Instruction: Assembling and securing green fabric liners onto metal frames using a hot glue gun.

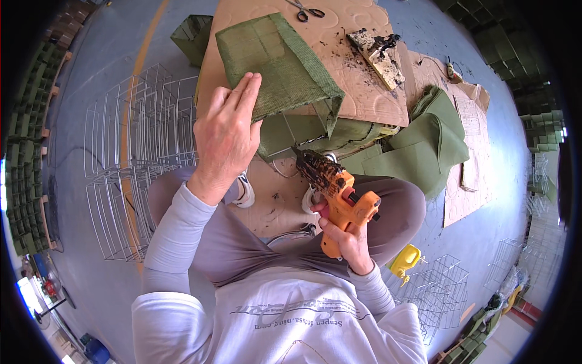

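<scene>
Right grip [351,242] clasped around an orange glue gun [347,203]

Left hand [227,130] lies fingers-flat on the green fabric box [285,73]; whether it pinches, I cannot tell. The box tilts over the cardboard [339,51], the blackened nozzle near its lower rim. Gluing fabric to wire seems in hand, calling for a steady edge. Green cloth [418,145] crowds the right; open room lies between the knees.

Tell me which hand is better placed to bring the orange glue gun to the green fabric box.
Right, most likely: the right hand holds the orange glue gun, its blackened front near the green fabric box. The left hand lies against the box, so it seems better suited to steadying.
</scene>
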Demonstrator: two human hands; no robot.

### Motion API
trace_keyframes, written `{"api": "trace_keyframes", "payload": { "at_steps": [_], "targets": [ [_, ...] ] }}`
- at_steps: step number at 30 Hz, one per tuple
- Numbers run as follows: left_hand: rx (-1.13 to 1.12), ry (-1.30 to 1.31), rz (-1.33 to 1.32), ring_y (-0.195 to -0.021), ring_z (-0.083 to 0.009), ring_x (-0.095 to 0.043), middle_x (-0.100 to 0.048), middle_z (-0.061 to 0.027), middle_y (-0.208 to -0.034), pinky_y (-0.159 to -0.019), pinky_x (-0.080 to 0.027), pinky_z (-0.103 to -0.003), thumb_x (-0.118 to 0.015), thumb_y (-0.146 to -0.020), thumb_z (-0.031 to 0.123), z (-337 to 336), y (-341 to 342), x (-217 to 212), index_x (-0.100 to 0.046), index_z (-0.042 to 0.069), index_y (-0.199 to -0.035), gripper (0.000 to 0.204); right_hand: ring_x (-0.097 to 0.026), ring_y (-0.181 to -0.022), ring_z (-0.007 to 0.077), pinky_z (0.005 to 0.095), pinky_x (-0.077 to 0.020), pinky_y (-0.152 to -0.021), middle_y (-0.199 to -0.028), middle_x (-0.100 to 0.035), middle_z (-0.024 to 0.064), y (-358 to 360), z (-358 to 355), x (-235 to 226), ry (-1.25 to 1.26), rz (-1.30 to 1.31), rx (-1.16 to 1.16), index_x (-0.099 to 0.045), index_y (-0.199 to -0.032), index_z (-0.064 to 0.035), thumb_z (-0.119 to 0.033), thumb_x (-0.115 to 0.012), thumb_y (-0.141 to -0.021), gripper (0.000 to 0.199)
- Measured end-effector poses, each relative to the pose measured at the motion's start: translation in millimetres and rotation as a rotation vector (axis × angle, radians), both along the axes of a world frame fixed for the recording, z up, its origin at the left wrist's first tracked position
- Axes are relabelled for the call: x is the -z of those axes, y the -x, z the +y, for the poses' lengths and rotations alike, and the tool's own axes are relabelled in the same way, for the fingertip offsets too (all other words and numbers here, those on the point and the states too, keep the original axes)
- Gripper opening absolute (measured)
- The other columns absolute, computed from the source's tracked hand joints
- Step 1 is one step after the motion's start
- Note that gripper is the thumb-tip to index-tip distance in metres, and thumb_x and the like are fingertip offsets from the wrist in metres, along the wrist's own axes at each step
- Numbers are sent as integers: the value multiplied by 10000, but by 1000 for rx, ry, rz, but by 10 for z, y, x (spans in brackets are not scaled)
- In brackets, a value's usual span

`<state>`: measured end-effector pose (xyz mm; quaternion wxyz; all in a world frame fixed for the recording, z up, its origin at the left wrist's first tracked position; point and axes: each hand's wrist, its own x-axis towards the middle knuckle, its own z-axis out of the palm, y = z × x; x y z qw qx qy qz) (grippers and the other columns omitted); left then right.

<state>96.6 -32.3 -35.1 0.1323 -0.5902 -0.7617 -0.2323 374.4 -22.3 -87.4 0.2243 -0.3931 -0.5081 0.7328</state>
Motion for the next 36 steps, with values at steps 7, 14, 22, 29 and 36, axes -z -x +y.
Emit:
{"api": "trace_keyframes", "payload": {
  "at_steps": [7,14,22,29,36],
  "targets": [
    [-12,-14,-29,-940,-256,-612,-656,-114,-1252,-804,-553,-333,-693,-655,-39,36,-18,-3,-545,-4,-1349,711,-567,-945,95,251,-481,-852,-1045,-652,22,19,-67,15,57,27,2,-592,-1162,5,45,-676,-839,337],
    [-19,-5,-36,-943,-255,-611,-666,-119,-1222,-799,-550,-340,-691,-658,-46,43,-49,4,-539,-9,-1351,710,-562,-998,98,255,-483,-864,-1079,-644,32,9,-44,66,51,43,-5,-542,-1220,0,42,-672,-854,391],
    [-24,-13,-42,-944,-255,-612,-672,-118,-1199,-807,-548,-344,-698,-662,-43,47,-46,-4,-540,-12,-1344,701,-557,-985,99,257,-477,-868,-1070,-635,31,7,-113,77,64,46,4,-550,-1205,0,37,-677,-855,374],
    [-34,-16,-49,-958,-261,-615,-677,-112,-1187,-808,-549,-345,-702,-667,-39,55,-44,4,-534,-7,-1351,706,-549,-972,100,256,-472,-862,-1069,-624,36,7,-84,63,38,26,-17,-536,-1213,-1,55,-655,-849,386],
    [-36,-11,-50,-962,-257,-617,-676,-113,-1193,-809,-549,-341,-694,-670,-34,56,-55,-8,-536,-14,-1346,694,-554,-968,104,259,-478,-844,-1053,-619,41,28,-90,70,35,59,37,-530,-1216,1,48,-655,-850,390]
  ]
}}
